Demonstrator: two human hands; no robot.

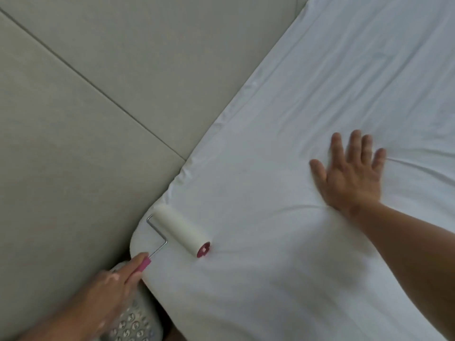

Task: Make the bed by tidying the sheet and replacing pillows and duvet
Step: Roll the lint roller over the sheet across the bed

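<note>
The left hand point(107, 295) grips the roller point(181, 233) by its pink handle point(145, 263); the roller lies on the sheet point(307, 107) at its corner. Right of the roller, the right hand point(349, 175) presses flat on the sheet, fingers spread, creases around it. Below the roller sits a keypad phone point(134, 323)

Both your arms reach fwd.
L grip point(115, 286) curled round roller handle point(145, 263); R grip point(349, 171) flat, palm down, fingers spread.
</note>
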